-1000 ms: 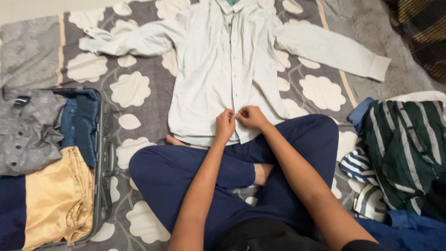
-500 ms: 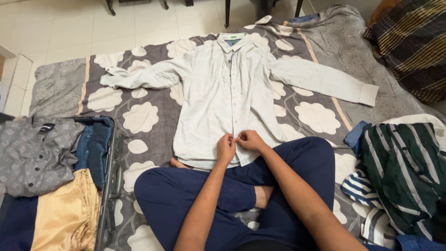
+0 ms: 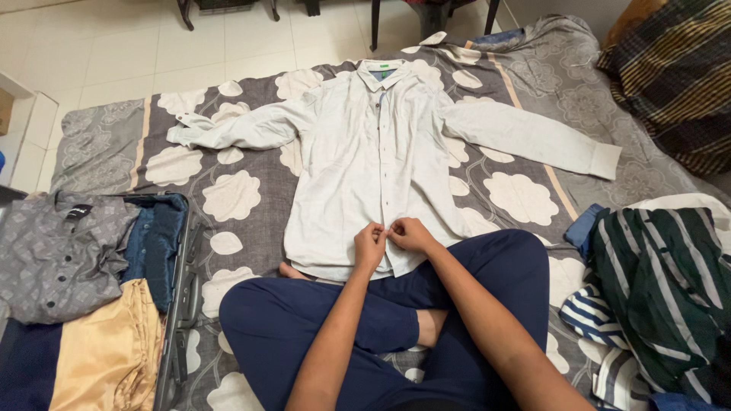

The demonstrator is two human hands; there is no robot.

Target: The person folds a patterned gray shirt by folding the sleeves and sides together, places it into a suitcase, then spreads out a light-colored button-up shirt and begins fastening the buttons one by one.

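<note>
A white shirt (image 3: pixel 381 160) lies flat, front up, on a grey sheet (image 3: pixel 228 190) with large cream flowers, spread over a tiled floor (image 3: pixel 152 46). Its collar points away from the person, both sleeves stretched out to the sides, and its hem reaches the person's crossed legs in navy trousers (image 3: pixel 304 320).

Both hands meet at the shirt's button strip, near the hem. The left hand (image 3: pixel 370 245) pinches the cloth at the strip between thumb and fingertips, its other fingers curled in. The right hand (image 3: pixel 411 233) pinches the strip just beside it, thumb and forefinger closed on the fabric; the two hands touch or nearly touch at the fingertips. Whether a button sits between the fingers is too small to tell.

At the person's left an open suitcase (image 3: pixel 179 297) lies on the sheet, packed with folded clothes: a grey patterned shirt (image 3: pixel 61 251), a dark blue piece (image 3: pixel 156 243) beside it, and a gold satin piece (image 3: pixel 106 350) nearer the person. At the person's right is a loose heap of clothes, with a dark green striped shirt (image 3: pixel 662 281) on top and a navy-and-white striped piece (image 3: pixel 590 316) beneath its edge. A dark plaid cloth (image 3: pixel 670 68) lies at the far right corner. Chair legs (image 3: pixel 373 19) stand on the tiles beyond the sheet.
</note>
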